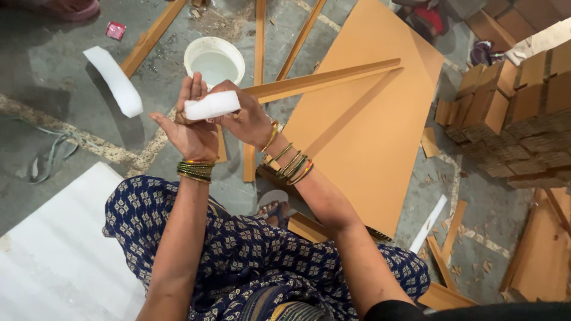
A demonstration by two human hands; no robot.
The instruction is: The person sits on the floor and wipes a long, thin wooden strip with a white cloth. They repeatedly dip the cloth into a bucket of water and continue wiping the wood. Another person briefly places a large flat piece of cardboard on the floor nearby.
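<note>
Grey concrete floor point(53, 65), strewn with wooden strips. White foam block point(212, 105): pinched in right hand point(247, 119) fingers, pressed onto open left hand point(191, 128) palm, fingers apart. White glue bowl point(214, 60) just beyond. Step: wiping palm; next needs steady grip.

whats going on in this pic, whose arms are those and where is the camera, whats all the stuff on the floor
The camera is worn on a person's head and looks down, so the two arms are that person's own; both wrists carry bangles. The person sits on a grey floor in a patterned blue garment. The right hand grips a small white foam block and presses it against the open palm of the left hand. Just beyond the hands stands a white bowl with pale liquid in it. Around it lie long wooden strips, a large tan board and a longer white foam piece. Stacked wooden blocks sit at the right.
</note>
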